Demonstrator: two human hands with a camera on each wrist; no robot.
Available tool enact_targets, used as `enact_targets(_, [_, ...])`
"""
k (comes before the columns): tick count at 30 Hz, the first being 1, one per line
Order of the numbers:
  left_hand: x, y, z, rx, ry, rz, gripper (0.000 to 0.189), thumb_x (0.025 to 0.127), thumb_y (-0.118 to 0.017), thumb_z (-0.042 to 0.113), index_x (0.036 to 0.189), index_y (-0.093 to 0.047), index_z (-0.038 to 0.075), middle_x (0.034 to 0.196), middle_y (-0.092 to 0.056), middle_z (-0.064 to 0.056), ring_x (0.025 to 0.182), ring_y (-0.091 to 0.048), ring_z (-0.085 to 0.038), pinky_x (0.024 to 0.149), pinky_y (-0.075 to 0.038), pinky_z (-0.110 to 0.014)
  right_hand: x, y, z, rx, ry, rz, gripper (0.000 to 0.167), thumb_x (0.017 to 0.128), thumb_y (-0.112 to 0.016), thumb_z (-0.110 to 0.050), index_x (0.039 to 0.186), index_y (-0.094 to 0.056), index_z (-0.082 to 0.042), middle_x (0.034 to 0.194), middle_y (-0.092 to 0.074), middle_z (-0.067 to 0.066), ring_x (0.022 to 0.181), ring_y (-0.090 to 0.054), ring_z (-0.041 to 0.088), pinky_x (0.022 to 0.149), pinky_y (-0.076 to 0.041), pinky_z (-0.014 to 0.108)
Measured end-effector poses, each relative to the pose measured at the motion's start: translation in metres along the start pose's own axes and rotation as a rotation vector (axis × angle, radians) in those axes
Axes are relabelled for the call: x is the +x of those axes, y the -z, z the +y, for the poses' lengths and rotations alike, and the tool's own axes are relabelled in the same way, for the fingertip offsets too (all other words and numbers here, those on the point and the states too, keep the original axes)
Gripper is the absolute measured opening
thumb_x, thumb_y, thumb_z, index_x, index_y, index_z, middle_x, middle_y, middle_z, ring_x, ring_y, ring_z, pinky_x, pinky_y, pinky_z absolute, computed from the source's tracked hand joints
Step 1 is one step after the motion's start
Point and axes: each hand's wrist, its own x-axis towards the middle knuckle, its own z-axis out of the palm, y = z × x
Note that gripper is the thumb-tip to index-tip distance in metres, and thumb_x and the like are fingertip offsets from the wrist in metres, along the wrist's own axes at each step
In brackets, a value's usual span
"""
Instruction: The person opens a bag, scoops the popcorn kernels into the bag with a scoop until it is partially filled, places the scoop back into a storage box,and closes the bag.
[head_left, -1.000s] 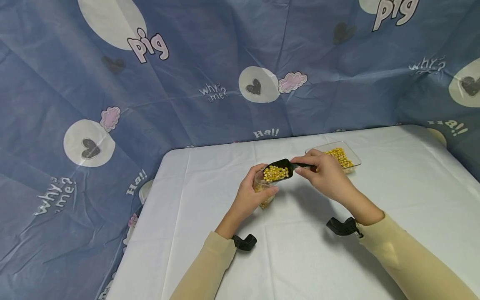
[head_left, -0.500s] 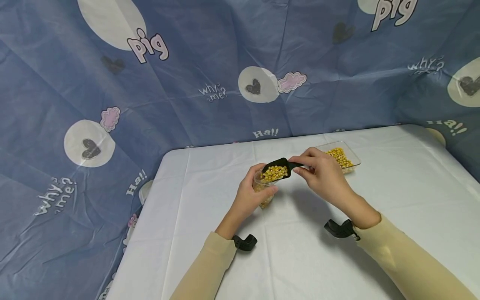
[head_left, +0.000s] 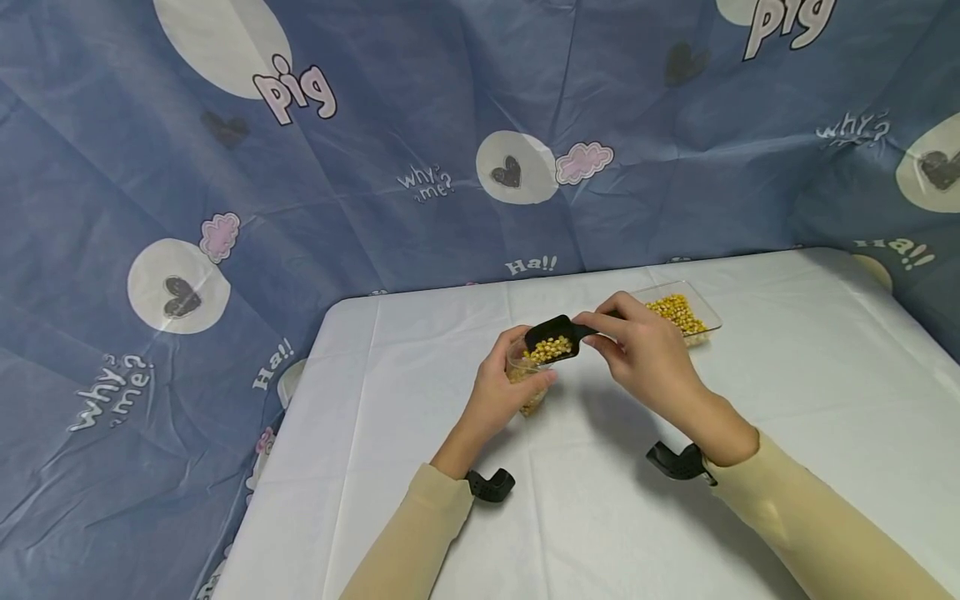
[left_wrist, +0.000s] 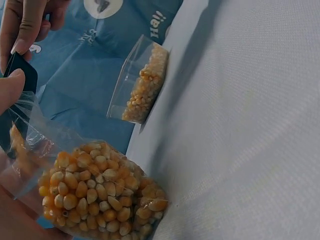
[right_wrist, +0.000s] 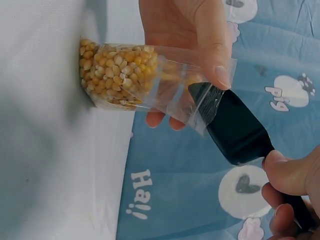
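My left hand [head_left: 501,385] holds a clear plastic bag [right_wrist: 172,92] near its mouth, thumb on one side. Corn kernels [left_wrist: 95,187] fill the lower part of the bag, whose base stands on the white cloth. With thumb and fingers my right hand [head_left: 654,357] grips the handle of a black scoop [right_wrist: 237,130]. The scoop's tip is inside the bag's mouth, tilted down. Some kernels lie at the scoop's front end in the head view, and blurred ones drop through the bag's upper part in the left wrist view.
Behind my right hand a clear rectangular container [left_wrist: 122,85] of corn kernels stands on the white-covered table [head_left: 420,375]. A blue printed curtain [head_left: 390,100] hangs along the table's back edge. Black wrist mounts [head_left: 491,485] jut from both sleeves.
The scoop has tipped further toward the bag and moved slightly left with my right hand. Fewer kernels lie in it now. My left hand and the bag have stayed in place.
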Motion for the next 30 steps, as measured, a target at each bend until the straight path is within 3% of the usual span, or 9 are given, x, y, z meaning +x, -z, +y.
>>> enact_targets(4, [-0.0001,-0.0005,0.0005,0.016,-0.005,0.006,0.066,0.086,-0.078,0.049,0.143,-0.045,0.042,0.133,-0.058,0.003,0.123,-0.054,-0.016,0.096,-0.045,-0.05,0.0004,0.0005,-0.0022,-0.032,0.033,0.011,0.03,0.083,-0.083,-0.006,0.11,-0.079,-0.016,0.099,-0.062,-0.001,0.07,-0.061,0.015,0.055,-0.046,0.032])
enact_targets(12, [0.0,0.0003,-0.0009,0.006,-0.018,0.017,0.064,0.088,-0.079,0.043,0.143,-0.046,0.041,0.132,-0.059,0.002,0.124,-0.053,-0.015,0.099,-0.041,-0.052,0.0001,-0.0025,-0.0035,-0.098,0.103,0.014,0.032,0.082,-0.083,-0.005,0.111,-0.078,-0.017,0.099,-0.061,0.002,0.072,-0.06,0.018,0.053,-0.045,0.033])
enact_targets(24, [0.0021,0.0026,0.0017,0.016,0.028,0.006,0.067,0.09,-0.079,0.026,0.148,-0.045,0.026,0.142,-0.055,-0.005,0.132,-0.047,-0.021,0.103,-0.038,-0.051,-0.0008,-0.0028,-0.0044,-0.102,0.135,0.008,0.035,0.082,-0.082,-0.003,0.114,-0.078,-0.019,0.1,-0.06,0.001,0.074,-0.058,0.017,0.051,-0.044,0.031])
enact_targets(28, [0.002,0.004,-0.0001,0.006,0.011,0.008,0.065,0.089,-0.08,0.03,0.145,-0.047,0.031,0.137,-0.057,0.001,0.122,-0.051,-0.018,0.092,-0.041,-0.045,-0.0001,-0.0016,-0.0042,-0.077,0.128,0.012,0.036,0.082,-0.083,-0.002,0.113,-0.078,-0.018,0.1,-0.06,0.001,0.074,-0.06,0.017,0.053,-0.046,0.032])
enact_targets(30, [0.002,0.0047,-0.0018,0.006,-0.004,0.012,0.064,0.088,-0.08,0.034,0.144,-0.049,0.033,0.134,-0.059,0.003,0.103,-0.054,-0.021,0.079,-0.041,-0.042,0.0005,-0.0005,-0.0039,-0.07,0.123,0.014,0.036,0.082,-0.083,-0.002,0.113,-0.078,-0.018,0.1,-0.06,0.001,0.074,-0.06,0.017,0.054,-0.046,0.032])
